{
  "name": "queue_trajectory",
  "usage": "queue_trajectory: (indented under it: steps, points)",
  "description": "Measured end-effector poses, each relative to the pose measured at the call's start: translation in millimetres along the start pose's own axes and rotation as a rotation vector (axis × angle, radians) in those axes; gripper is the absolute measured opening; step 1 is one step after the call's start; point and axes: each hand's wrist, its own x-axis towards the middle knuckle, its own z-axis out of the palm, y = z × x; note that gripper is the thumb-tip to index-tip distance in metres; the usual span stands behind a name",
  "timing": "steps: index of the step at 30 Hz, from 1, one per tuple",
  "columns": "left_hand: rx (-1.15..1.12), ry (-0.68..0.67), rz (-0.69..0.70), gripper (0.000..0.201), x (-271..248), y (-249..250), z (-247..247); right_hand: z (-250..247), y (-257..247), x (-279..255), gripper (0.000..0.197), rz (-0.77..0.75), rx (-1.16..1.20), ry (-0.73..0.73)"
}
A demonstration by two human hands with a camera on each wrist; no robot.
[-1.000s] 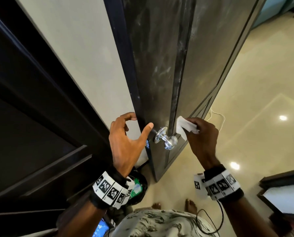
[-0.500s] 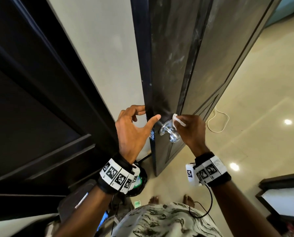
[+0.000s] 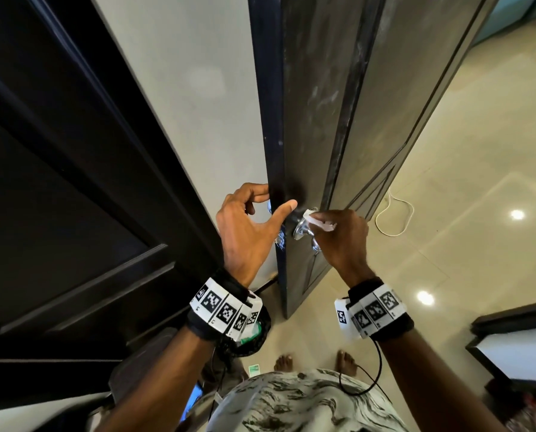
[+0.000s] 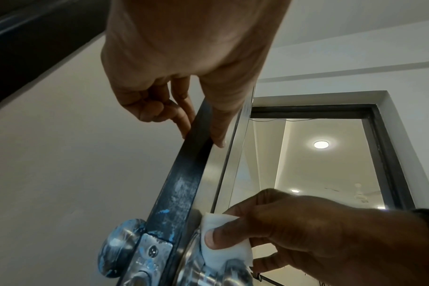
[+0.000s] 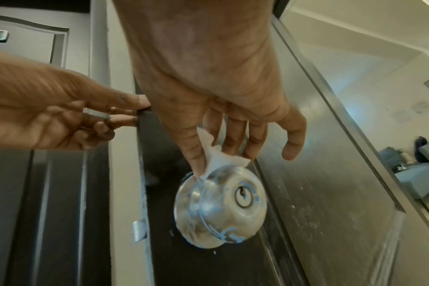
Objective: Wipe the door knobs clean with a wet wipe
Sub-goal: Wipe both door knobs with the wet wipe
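The right hand (image 5: pixel 223 108) pinches the wipe (image 5: pixel 218 156) between thumb and fingers, pressed to the top rim of the near knob (image 5: pixel 223 205) on the door (image 3: pixel 319 120) face. The left hand (image 3: pixel 248 232) clamps the door's edge between thumb and fingers just above the knob, steadying it. The far knob (image 4: pixel 120 249) sits on the opposite face, untouched. Advice: keep the door braced and work the wipe fully round the rim, neck and keyhole face, where blue flecks remain. Against a second earlier, the wipe, then clear of the knob, now touches it.
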Motion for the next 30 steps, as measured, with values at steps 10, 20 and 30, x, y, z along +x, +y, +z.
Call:
queue_trajectory:
  steps: [10,20,30]
  points:
    - [-0.031,0.0,0.005,0.04,1.4,-2.7,0.3,4.9,-3.6,-4.5,0.017,0.033,0.014,0.001]
    - [-0.037,0.011,0.016,0.041,1.6,-5.7,1.2,9.4,2.5,-4.8,0.024,-0.036,-0.071,-0.025]
    - [-0.045,-0.008,0.009,0.041,2.6,-1.8,-1.6,2.2,16.3,22.6,0.022,0.218,0.0,-0.07]
